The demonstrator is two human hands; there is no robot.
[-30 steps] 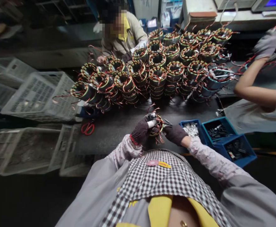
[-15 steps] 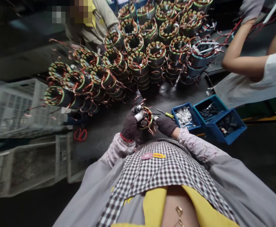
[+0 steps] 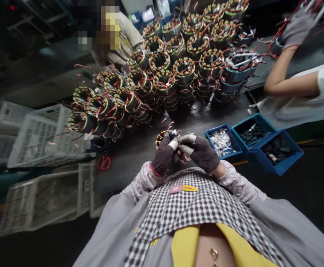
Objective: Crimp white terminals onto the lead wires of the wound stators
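Observation:
A stator (image 3: 159, 139) with copper windings and loose wire ends lies on the dark table close to my body, largely covered by my hands. My left hand (image 3: 163, 155), in a dark fingerless glove with a white-taped thumb, is closed around the stator's near side. My right hand (image 3: 203, 152), gloved the same way with white tape on its fingers, pinches close to the left thumb. Fingertips of both hands meet over the winding wires. What the right fingers hold is too small to tell.
Many stacked stators (image 3: 164, 81) stand across the back. Blue bins (image 3: 235, 152) with small white and dark pieces are at right. Red-handled scissors (image 3: 103, 163) lie left, near white plastic crates (image 3: 38, 137). One co-worker's gloved hand (image 3: 298, 29) is upper right; another person's sleeve (image 3: 132, 31) is upper left.
My right hand has moved in from the stator's right side to meet the left fingers over it. The yellow-green screwdriver seen beside the bin is no longer visible. The view has shifted slightly.

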